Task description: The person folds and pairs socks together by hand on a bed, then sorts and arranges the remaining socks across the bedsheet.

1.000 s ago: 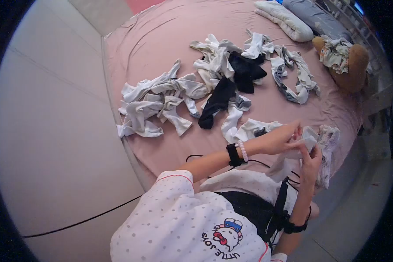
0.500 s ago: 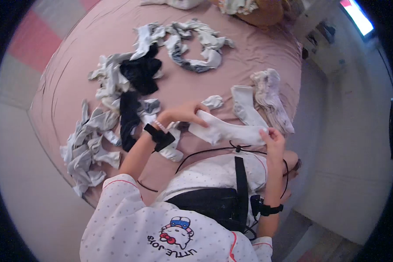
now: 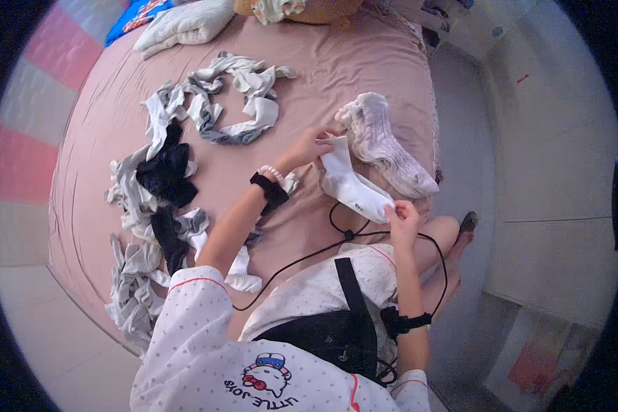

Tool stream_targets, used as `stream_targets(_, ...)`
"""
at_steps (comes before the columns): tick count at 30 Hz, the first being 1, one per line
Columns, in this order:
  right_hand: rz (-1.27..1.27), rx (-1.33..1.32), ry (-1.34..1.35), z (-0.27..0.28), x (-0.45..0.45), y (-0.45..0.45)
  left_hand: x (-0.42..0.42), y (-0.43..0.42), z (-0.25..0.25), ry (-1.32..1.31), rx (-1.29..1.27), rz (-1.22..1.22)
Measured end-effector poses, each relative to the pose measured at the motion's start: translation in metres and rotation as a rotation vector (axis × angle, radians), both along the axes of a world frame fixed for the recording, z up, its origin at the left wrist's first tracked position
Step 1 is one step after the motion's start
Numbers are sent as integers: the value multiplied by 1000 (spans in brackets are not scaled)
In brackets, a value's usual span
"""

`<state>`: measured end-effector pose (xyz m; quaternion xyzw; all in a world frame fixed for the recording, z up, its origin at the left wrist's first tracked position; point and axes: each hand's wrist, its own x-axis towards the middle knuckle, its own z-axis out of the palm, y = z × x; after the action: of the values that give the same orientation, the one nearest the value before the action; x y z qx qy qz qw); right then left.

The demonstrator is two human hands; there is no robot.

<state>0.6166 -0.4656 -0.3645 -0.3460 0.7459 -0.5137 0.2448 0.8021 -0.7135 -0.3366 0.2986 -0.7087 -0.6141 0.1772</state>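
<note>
A white sock (image 3: 353, 184) is stretched between my two hands above the pink bed sheet (image 3: 309, 82). My left hand (image 3: 310, 145) pinches its cuff at the upper end. At the toe end, my right hand (image 3: 402, 218) grips the sock between thumb and fingers. Small dark marks show on the fabric near the toe. Just beyond the sock lies a stack of pale, textured socks (image 3: 388, 147). Part of another white item is visible beside my left wrist.
Grey and white socks (image 3: 237, 130) form a ring farther back. Black socks (image 3: 166, 175) and a white heap (image 3: 134, 295) lie at the left. A folded white blanket (image 3: 189, 27) is at the back. A black cord (image 3: 302, 257) crosses near my lap.
The view has swung to the right. The sock, bunched between my hands a second ago, was stretched out level half a second ago and now slants down to the right. Both hands still hold it.
</note>
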Motion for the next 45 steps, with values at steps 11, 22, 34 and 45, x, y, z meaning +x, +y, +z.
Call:
stream_targets(11, -136, -12, 18, 12, 9, -23, 1, 25, 20, 29, -384, 191)
stream_targets(22, -154, 116, 200, 31, 17, -24, 3, 59, 13, -316, -1143, -70)
stream_targets(34, 366, 609, 1064, 65, 92, -8, 5, 96, -4, -371, -1189, -320)
stream_targets(45, 389, 658, 655, 65, 77, 5, 14, 124, -1, -438, -1187, -146)
